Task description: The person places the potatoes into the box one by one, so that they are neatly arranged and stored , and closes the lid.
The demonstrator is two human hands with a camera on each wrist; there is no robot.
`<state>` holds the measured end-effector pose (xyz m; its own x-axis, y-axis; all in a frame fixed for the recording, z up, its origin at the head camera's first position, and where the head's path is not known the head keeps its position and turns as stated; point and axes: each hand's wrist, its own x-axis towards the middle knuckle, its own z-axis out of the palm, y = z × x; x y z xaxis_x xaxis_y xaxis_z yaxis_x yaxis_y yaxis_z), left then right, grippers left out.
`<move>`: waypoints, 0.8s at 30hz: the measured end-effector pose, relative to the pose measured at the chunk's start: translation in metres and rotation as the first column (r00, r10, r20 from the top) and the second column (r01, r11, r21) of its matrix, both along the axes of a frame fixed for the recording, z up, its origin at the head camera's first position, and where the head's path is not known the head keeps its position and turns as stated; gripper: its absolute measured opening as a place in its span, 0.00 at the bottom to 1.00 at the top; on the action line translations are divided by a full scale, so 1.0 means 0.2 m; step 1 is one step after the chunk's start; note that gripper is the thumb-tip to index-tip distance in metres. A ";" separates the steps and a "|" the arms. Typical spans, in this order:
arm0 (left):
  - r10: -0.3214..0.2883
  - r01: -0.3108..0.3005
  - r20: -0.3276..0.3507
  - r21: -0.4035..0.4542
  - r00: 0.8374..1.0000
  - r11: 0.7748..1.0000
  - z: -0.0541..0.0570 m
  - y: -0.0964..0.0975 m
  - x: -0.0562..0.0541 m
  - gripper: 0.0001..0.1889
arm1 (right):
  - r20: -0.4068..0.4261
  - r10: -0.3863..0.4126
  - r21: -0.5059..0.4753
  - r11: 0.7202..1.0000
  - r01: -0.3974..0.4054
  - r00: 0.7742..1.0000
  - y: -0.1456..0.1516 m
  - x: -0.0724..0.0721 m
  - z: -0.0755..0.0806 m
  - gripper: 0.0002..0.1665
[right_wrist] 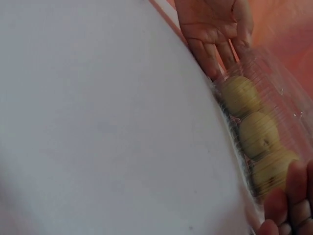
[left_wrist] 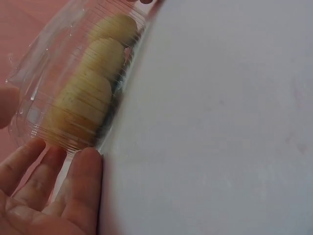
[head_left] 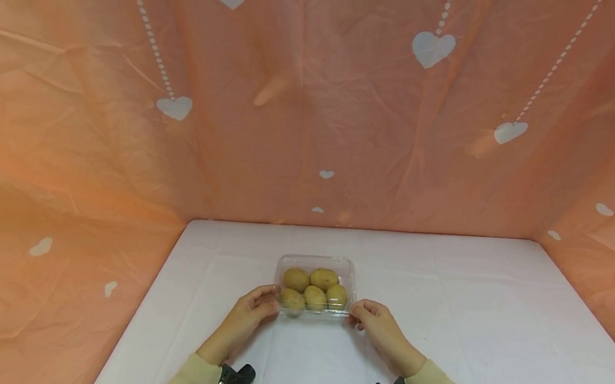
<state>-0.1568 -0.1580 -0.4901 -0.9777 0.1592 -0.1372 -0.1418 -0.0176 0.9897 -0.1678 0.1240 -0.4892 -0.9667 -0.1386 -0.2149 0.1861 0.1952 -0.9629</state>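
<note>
A clear plastic box (head_left: pixel 317 262) with several round yellow-brown potatoes (head_left: pixel 324 278) inside rests on the white table. My left hand (head_left: pixel 252 309) touches the near part of the box's left end; the right wrist view shows that palm (right_wrist: pixel 210 22) with its fingers fairly straight. At the near right corner my right hand (head_left: pixel 378 327) pinches the box, its fingers curled in. The box's ribbed clear wall (left_wrist: pixel 51 73) is seen close up in the left wrist view, with potatoes (left_wrist: pixel 80 98) behind it. Fingertips of the right hand (right_wrist: pixel 293 200) partly cover its corner.
White cloth (head_left: pixel 483 302) covers the table, reaching away on both sides of the box. Behind it and at both sides hangs an orange curtain (head_left: pixel 356 123) with pale hearts. A dark wrist device (head_left: pixel 238 377) sits at each wrist, by a pale yellow sleeve (head_left: pixel 192 379).
</note>
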 end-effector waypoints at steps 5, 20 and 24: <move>0.018 -0.018 0.000 0.009 1.000 1.000 -0.01 0.01 -0.02 0.25 | -0.004 -0.001 -0.030 1.000 0.001 1.000 0.01 -0.01 0.00 0.11; 0.016 -0.016 0.022 0.015 1.000 1.000 -0.03 0.01 -0.02 0.25 | 0.005 0.016 -0.061 0.998 -0.016 1.000 0.02 -0.01 -0.02 0.11; 0.008 -0.008 0.013 -0.005 1.000 1.000 -0.05 0.00 -0.02 0.25 | 0.004 0.012 -0.062 0.998 -0.012 1.000 0.02 -0.01 -0.03 0.11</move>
